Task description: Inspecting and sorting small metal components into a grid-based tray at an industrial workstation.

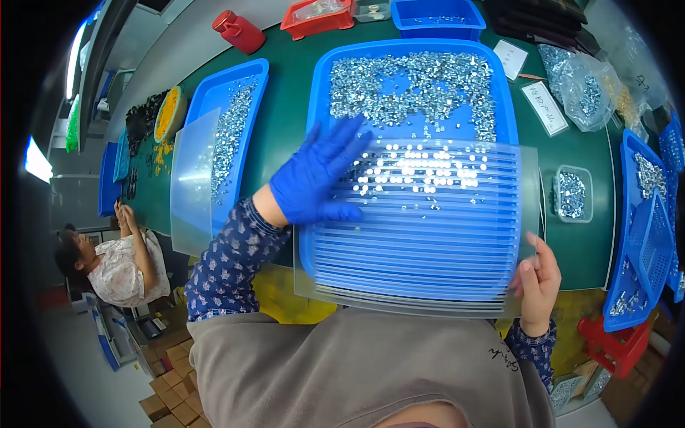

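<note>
My left hand (314, 175), in a blue glove, lies with its fingers spread over the left side of a transparent ribbed plate (414, 250). Small shiny metal pieces (428, 162) are scattered over the plate's far part, beside my gloved fingers. Bare and closed on the plate's right edge, my right hand (539, 285) has its thumb and fingers at the rim. The plate rests over the near part of a large blue tray (509, 89). In the tray's far part lies a loose layer of similar small pieces (414, 78).
At the left, a second blue tray (262, 78) holds more pieces beneath a transparent sheet (193, 192). A small transparent box (573, 194) of pieces stands at the right. Behind are a red jug (241, 32) and a red bin (314, 20). A co-worker (128, 264) sits at the far left.
</note>
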Tool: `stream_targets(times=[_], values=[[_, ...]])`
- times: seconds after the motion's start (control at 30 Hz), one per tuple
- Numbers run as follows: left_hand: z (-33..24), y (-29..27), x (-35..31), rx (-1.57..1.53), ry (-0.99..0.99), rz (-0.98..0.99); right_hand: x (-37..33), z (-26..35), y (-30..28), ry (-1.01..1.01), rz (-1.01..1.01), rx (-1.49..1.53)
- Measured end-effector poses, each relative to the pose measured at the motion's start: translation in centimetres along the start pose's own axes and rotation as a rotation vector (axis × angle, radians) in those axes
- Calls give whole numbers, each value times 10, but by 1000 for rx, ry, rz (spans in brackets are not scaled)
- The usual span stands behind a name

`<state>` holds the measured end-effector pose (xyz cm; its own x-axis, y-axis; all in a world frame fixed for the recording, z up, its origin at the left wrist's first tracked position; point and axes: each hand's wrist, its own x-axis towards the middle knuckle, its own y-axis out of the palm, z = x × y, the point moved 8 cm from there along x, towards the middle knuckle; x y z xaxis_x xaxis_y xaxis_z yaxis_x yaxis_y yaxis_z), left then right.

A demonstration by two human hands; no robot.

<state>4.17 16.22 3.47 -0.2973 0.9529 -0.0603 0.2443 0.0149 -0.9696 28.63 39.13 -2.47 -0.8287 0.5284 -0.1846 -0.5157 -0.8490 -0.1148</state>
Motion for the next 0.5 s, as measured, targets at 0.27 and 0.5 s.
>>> stream_targets(times=[0.27, 0.5], values=[[-20, 3, 16, 29, 104, 23, -1, -2, -1, 0, 1, 13], [-15, 8, 5, 139, 73, 72, 0, -2, -1, -4, 15, 9]])
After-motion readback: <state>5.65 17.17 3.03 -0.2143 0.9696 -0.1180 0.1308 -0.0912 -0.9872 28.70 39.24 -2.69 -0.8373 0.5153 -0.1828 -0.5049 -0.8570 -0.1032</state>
